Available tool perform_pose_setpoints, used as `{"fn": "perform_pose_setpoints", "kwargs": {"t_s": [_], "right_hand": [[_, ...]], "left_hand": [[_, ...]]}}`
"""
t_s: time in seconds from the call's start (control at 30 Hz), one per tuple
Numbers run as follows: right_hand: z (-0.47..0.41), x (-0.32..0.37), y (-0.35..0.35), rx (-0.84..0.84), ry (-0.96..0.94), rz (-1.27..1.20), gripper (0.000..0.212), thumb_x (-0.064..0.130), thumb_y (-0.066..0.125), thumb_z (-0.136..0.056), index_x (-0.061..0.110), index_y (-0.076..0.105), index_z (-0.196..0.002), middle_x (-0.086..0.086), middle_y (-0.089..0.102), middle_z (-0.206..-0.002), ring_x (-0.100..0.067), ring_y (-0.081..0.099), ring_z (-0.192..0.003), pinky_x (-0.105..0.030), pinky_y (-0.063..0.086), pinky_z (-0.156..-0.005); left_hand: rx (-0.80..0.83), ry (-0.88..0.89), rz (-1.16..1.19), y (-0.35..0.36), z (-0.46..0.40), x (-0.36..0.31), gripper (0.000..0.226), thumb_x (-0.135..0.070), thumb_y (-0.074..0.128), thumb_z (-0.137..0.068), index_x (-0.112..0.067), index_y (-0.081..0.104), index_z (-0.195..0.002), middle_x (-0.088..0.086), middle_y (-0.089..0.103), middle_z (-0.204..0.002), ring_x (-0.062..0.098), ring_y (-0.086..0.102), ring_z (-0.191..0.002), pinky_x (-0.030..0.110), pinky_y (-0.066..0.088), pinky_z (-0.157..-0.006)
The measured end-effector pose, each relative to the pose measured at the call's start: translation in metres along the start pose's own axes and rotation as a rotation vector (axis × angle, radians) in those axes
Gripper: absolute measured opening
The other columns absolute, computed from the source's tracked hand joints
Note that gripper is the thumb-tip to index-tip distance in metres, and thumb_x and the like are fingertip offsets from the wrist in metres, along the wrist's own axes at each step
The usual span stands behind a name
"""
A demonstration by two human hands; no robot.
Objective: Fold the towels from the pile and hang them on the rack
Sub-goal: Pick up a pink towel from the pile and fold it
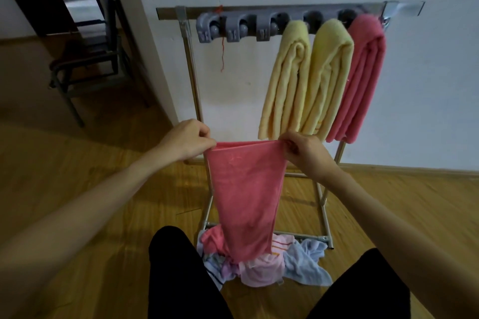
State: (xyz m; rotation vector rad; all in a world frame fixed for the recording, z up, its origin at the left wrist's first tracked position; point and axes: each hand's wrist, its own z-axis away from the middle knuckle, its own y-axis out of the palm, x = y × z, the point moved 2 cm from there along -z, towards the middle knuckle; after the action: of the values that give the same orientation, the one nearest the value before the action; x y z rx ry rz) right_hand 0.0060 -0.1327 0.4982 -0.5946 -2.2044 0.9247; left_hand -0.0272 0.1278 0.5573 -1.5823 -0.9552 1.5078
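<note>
With three folded towels already hanging on the rack (189,41), our left hand (186,138) and right hand (302,149) each pinch a top corner of a pink towel (246,194) dangling over the pile (261,261) left to fold.

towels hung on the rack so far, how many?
3, all at the right end of the rack: yellow towel, second yellow towel beside it, pink towel rightmost. A fourth, pink, is in the hands, not yet hung.
</note>
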Motion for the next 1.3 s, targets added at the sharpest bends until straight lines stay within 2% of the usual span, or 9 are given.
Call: {"fn": "perform_pose_setpoints", "kwargs": {"t_s": [0.13,0.23,0.37,0.47,0.6,0.8,0.97,1.13,1.3], "right_hand": [[-0.005,0.001,0.006,-0.169,0.137,0.013,0.013,0.005,0.058,-0.082,0.01,0.066,-0.092,0.004,0.062,-0.072,-0.012,0.054,-0.062,-0.035,0.048,-0.053],[-0.011,0.005,0.007,-0.263,0.175,-0.07,0.013,0.005,0.057,-0.085,0.009,0.066,-0.094,0.005,0.061,-0.08,-0.012,0.053,-0.075,-0.025,0.043,-0.064],[-0.019,0.009,0.01,-0.287,0.249,-0.22,0.016,0.005,0.053,-0.088,0.008,0.066,-0.096,-0.002,0.066,-0.087,-0.015,0.057,-0.085,-0.028,0.049,-0.072],[-0.021,0.012,0.012,-0.289,0.26,-0.297,0.016,0.002,0.05,-0.089,0.005,0.063,-0.097,0.002,0.064,-0.084,-0.012,0.06,-0.078,-0.027,0.051,-0.07],[-0.022,0.015,0.016,-0.228,0.228,-0.33,0.016,-0.001,0.044,-0.093,0.005,0.058,-0.1,0.011,0.057,-0.081,-0.002,0.055,-0.073,-0.012,0.043,-0.067],[-0.019,0.016,0.024,-0.151,0.226,-0.359,0.015,-0.001,0.04,-0.095,0.009,0.049,-0.102,0.003,0.056,-0.085,0.0,0.053,-0.075,-0.009,0.039,-0.065],[-0.007,0.025,0.033,-0.057,0.045,-0.271,0.015,0.0,0.035,-0.097,0.014,0.038,-0.092,-0.001,0.044,-0.075,-0.012,0.04,-0.061,-0.029,0.038,-0.055],[0.005,0.038,0.044,0.121,-0.159,-0.059,0.005,0.005,0.048,-0.089,0.01,0.05,-0.092,0.0,0.049,-0.085,-0.013,0.044,-0.072,-0.036,0.045,-0.06],[0.01,0.05,0.045,0.092,-0.117,-0.234,0.028,0.008,0.059,-0.085,0.013,0.044,-0.107,0.0,0.054,-0.086,-0.014,0.049,-0.071,-0.031,0.048,-0.063]], "left_hand": [[0.018,0.054,-0.025,0.002,0.0,-0.006,0.02,-0.02,0.062,-0.083,-0.006,0.064,-0.068,0.012,0.063,-0.073,0.026,0.062,-0.073,0.038,0.05,-0.065],[-0.012,0.087,0.006,0.004,-0.001,-0.011,0.015,-0.012,0.058,-0.085,-0.016,0.061,-0.071,0.003,0.062,-0.079,0.02,0.06,-0.079,0.04,0.053,-0.073],[0.13,0.186,0.332,0.003,0.003,-0.019,0.033,0.008,0.048,-0.084,-0.019,0.057,-0.1,0.004,0.06,-0.09,0.019,0.06,-0.079,0.032,0.05,-0.067],[0.257,0.308,0.327,0.005,0.012,-0.025,0.036,-0.006,0.049,-0.091,-0.031,0.051,-0.117,0.002,0.055,-0.104,0.018,0.059,-0.086,0.031,0.051,-0.073],[0.384,0.44,0.118,0.007,0.015,-0.029,0.036,-0.02,0.042,-0.09,-0.039,0.053,-0.118,-0.004,0.047,-0.109,0.005,0.047,-0.101,0.013,0.041,-0.081],[0.475,0.329,-0.016,0.018,0.01,-0.017,0.047,-0.021,0.041,-0.09,-0.022,0.049,-0.136,-0.003,0.046,-0.119,0.008,0.043,-0.111,0.014,0.033,-0.091],[0.414,0.155,0.058,0.03,0.004,-0.008,0.05,0.0,0.045,-0.09,-0.017,0.048,-0.137,0.002,0.048,-0.139,0.017,0.043,-0.128,0.031,0.035,-0.108],[0.313,0.114,0.101,0.039,0.002,-0.006,0.052,0.009,0.042,-0.086,-0.011,0.051,-0.133,0.007,0.052,-0.135,0.019,0.047,-0.122,0.021,0.034,-0.091],[0.258,0.106,0.215,0.045,0.01,-0.01,0.054,0.014,0.039,-0.085,-0.006,0.048,-0.134,0.005,0.05,-0.131,0.01,0.043,-0.117,0.01,0.03,-0.08]]}}
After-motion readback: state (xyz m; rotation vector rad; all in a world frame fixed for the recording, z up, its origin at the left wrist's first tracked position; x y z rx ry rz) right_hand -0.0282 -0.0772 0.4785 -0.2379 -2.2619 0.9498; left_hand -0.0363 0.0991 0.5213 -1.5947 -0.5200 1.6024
